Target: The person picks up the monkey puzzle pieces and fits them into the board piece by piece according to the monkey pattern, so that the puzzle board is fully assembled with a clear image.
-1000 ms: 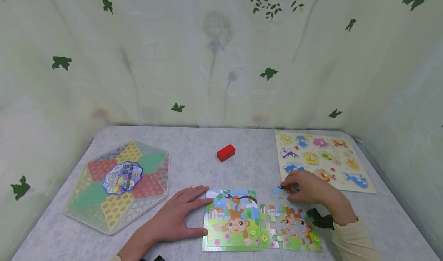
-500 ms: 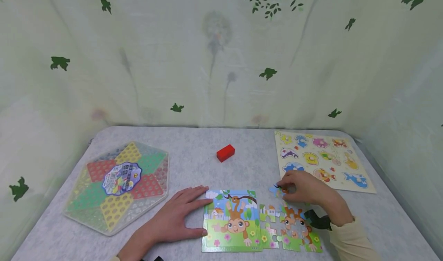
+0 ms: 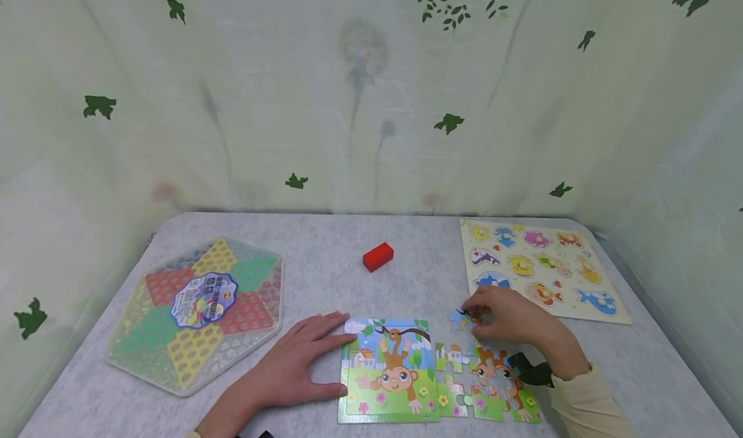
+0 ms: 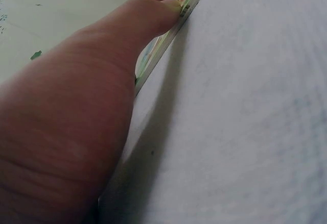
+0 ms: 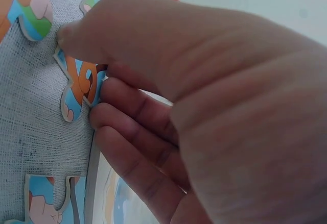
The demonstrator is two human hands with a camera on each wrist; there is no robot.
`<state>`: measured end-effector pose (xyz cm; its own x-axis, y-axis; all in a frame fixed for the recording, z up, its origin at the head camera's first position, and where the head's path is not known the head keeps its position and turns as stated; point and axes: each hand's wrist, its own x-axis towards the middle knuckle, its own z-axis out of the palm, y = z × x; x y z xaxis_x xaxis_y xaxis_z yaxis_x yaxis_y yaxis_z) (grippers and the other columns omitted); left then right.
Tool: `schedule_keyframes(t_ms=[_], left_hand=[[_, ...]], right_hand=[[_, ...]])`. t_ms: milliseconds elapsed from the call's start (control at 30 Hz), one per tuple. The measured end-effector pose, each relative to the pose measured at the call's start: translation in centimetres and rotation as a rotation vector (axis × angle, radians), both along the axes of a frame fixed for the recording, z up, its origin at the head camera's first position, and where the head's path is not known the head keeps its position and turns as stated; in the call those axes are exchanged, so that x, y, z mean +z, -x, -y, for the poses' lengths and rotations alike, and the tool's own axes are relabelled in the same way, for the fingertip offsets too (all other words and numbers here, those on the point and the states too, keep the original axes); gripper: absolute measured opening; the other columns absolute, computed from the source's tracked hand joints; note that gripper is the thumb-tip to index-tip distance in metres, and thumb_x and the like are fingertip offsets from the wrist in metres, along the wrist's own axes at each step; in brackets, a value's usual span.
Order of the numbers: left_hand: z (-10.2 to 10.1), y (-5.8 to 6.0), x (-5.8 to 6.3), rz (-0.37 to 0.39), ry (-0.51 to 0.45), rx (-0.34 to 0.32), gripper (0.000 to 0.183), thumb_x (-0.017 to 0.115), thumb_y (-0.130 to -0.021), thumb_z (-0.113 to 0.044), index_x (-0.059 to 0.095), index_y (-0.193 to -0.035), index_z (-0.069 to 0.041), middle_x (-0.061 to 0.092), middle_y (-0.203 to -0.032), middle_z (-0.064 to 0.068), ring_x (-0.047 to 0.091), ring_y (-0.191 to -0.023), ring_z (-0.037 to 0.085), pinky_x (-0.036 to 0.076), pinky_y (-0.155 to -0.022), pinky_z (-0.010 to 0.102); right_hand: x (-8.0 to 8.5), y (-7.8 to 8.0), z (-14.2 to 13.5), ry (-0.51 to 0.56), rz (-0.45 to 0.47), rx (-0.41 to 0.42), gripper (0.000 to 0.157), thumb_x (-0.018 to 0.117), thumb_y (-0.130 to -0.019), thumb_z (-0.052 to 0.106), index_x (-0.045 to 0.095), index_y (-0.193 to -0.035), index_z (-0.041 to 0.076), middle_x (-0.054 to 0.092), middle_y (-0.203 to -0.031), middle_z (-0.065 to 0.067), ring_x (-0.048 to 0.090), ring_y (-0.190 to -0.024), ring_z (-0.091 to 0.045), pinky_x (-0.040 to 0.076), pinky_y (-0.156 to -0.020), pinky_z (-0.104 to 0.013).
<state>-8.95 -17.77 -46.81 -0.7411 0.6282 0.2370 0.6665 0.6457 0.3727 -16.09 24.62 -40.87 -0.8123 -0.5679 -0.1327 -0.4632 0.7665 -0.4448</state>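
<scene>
My left hand [image 3: 298, 364] lies with spread, relaxed fingers at the left edge of a square puzzle board [image 3: 386, 418] showing a monkey hanging from a branch. In the left wrist view its thumb [image 4: 153, 17] touches the board's edge. My right hand [image 3: 511, 318] pinches a jigsaw piece [image 5: 82, 83], blue with brown and orange, between thumb and fingers just above the board's upper right corner. Part of that piece is hidden by the thumb. Partly joined jigsaw pieces [image 3: 489, 407] with monkey faces and flowers lie right of the board, below this hand.
A hexagonal Chinese checkers set [image 3: 197, 315] lies at left. A red block [image 3: 378, 257] sits behind the puzzle board. At back right is a wooden peg puzzle [image 3: 534, 267] of animals and vehicles, close behind my right hand. A printed curtain [image 3: 371, 102] hangs behind the table.
My right hand has slid a little to the left with the jigsaw piece between its fingers. My left hand has stayed at the board's edge.
</scene>
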Motion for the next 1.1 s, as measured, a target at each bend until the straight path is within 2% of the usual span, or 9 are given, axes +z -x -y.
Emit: schedule_keyframes(t_ms=[300, 600, 733, 933, 1100], left_hand=[[0.03, -0.14, 0.13, 0.003, -0.002, 0.001, 0.075, 0.067, -0.086, -0.073, 0.055, -0.149, -0.034, 0.042, -0.163, -0.002, 0.04, -0.15, 0.023, 0.034, -0.117, 0.049], [0.07, -0.2, 0.11, -0.007, -0.007, -0.004, 0.073, 0.067, -0.087, -0.072, 0.056, -0.148, -0.033, 0.043, -0.162, -0.002, 0.04, -0.149, 0.022, 0.032, -0.118, 0.047], [0.07, -0.24, 0.12, -0.015, -0.012, -0.006, 0.073, 0.068, -0.087, -0.071, 0.056, -0.148, -0.032, 0.044, -0.162, -0.002, 0.041, -0.149, 0.022, 0.032, -0.118, 0.046], [0.06, -0.16, 0.0, -0.03, -0.011, -0.008, 0.073, 0.068, -0.087, -0.071, 0.056, -0.148, -0.033, 0.044, -0.162, -0.002, 0.041, -0.149, 0.022, 0.032, -0.118, 0.045], [0.06, -0.11, -0.05, -0.037, -0.012, -0.009, 0.073, 0.068, -0.086, -0.071, 0.056, -0.148, -0.033, 0.044, -0.162, -0.002, 0.041, -0.149, 0.022, 0.033, -0.117, 0.046]], right_hand=[[-0.47, 0.09, 0.1, -0.019, 0.011, -0.034, 0.035, 0.082, -0.083, 0.02, 0.073, -0.116, 0.012, 0.064, -0.104, 0.008, 0.058, -0.09, -0.007, 0.054, -0.08, -0.031], [-0.28, -0.12, 0.33, -0.046, -0.04, -0.043, 0.034, 0.083, -0.082, 0.021, 0.072, -0.114, 0.014, 0.063, -0.105, 0.008, 0.056, -0.09, -0.007, 0.053, -0.081, -0.033], [-0.2, -0.16, 0.59, -0.029, -0.04, -0.037, 0.033, 0.082, -0.083, 0.022, 0.072, -0.114, 0.015, 0.064, -0.106, 0.008, 0.058, -0.093, -0.008, 0.054, -0.083, -0.033], [-0.4, -0.06, 0.68, -0.004, -0.033, -0.023, 0.031, 0.081, -0.085, 0.02, 0.071, -0.114, 0.016, 0.062, -0.105, 0.008, 0.057, -0.092, -0.01, 0.053, -0.078, -0.031], [-0.49, -0.03, 0.68, -0.008, -0.079, 0.008, 0.031, 0.078, -0.088, 0.02, 0.073, -0.117, 0.015, 0.067, -0.107, 0.008, 0.062, -0.095, -0.012, 0.055, -0.082, -0.034]])
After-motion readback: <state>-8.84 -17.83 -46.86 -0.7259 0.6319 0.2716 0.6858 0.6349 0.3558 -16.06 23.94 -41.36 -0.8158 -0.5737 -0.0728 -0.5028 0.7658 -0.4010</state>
